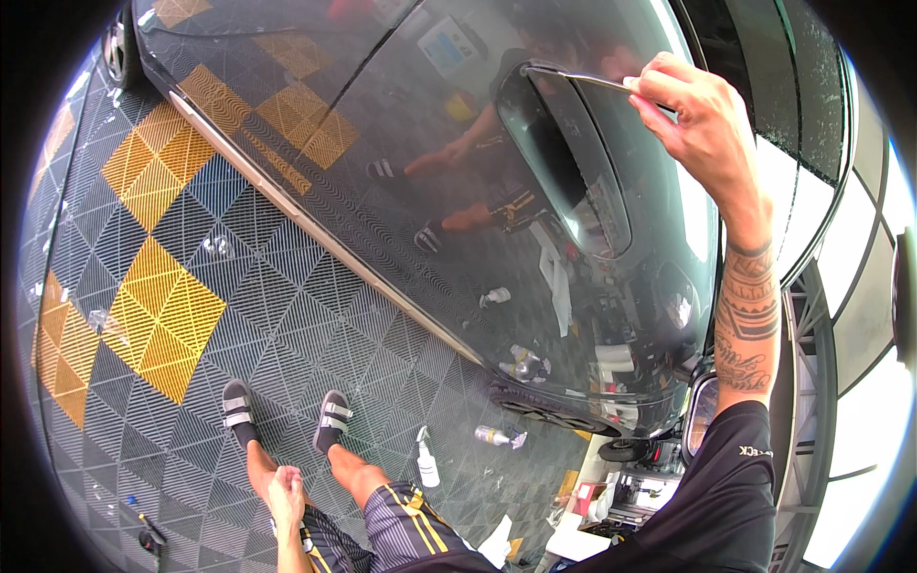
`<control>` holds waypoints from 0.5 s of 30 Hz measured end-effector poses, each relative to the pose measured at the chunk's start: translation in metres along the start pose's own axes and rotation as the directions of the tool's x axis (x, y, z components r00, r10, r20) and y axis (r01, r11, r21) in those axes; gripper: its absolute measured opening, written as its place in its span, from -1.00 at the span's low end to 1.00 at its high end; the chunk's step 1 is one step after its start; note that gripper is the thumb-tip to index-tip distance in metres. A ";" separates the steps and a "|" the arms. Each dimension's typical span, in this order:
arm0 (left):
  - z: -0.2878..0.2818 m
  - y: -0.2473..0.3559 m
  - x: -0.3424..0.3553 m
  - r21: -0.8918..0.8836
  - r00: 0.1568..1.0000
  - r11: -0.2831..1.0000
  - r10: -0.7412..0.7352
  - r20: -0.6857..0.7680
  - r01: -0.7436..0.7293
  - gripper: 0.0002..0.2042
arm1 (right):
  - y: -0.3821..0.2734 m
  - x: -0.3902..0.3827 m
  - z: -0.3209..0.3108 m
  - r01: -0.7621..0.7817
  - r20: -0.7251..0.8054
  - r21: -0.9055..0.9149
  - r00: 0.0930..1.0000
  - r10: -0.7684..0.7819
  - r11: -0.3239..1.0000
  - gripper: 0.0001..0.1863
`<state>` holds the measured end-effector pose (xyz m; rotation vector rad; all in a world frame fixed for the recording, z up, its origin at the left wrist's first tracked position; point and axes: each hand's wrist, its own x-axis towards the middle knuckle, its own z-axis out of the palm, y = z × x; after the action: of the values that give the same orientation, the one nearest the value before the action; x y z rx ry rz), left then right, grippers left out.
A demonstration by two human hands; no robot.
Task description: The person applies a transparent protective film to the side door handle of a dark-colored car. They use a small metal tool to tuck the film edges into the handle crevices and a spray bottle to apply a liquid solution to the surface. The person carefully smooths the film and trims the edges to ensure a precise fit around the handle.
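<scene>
One hand, the right hand [695, 119], is closed in a pinch grip on a thin pale tool [592, 80], thumb set against the fingers. The tool extends from that hand to the recessed door handle [594, 143] of a dark grey car [382, 220]; its far tip is at the rim of the recess, at the end uppermost in the view. Firm contact cannot be confirmed. The left hand [287, 495] is held low near the thigh, fingers curled; whether it contains anything cannot be told. Status, by judgement: work is in progress at one corner of the recess. The remainder of the rim, down to its lower end, has no tool on it; whether that portion is complete or outstanding cannot be determined. A white spray bottle [427, 465] is on the tiled floor [277, 277], clear of both hands.
</scene>
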<state>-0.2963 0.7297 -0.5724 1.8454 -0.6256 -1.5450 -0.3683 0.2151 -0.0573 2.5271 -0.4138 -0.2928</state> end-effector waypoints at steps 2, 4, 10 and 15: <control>0.001 -0.002 0.000 -0.023 1.000 1.000 -0.005 0.000 0.005 -0.88 | 0.000 0.000 0.000 -0.010 -0.001 0.006 1.000 0.010 1.000 -0.91; 0.000 0.002 0.000 -0.030 1.000 0.999 -0.013 0.006 0.014 -0.89 | 0.000 -0.002 0.000 -0.018 0.001 0.014 1.000 0.018 1.000 -0.91; 0.000 0.006 0.000 -0.025 1.000 1.000 -0.012 -0.003 0.012 -0.89 | 0.002 -0.006 0.002 -0.048 -0.007 0.044 0.999 0.048 0.998 -0.90; -0.002 0.013 -0.002 -0.058 1.000 0.998 -0.021 0.009 0.021 -0.89 | 0.011 -0.013 0.005 -0.070 0.010 0.000 0.998 0.070 0.998 -0.90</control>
<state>-0.2943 0.7225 -0.5615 1.8087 -0.5610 -1.5689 -0.3840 0.2084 -0.0534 2.5062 -0.5048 -0.2788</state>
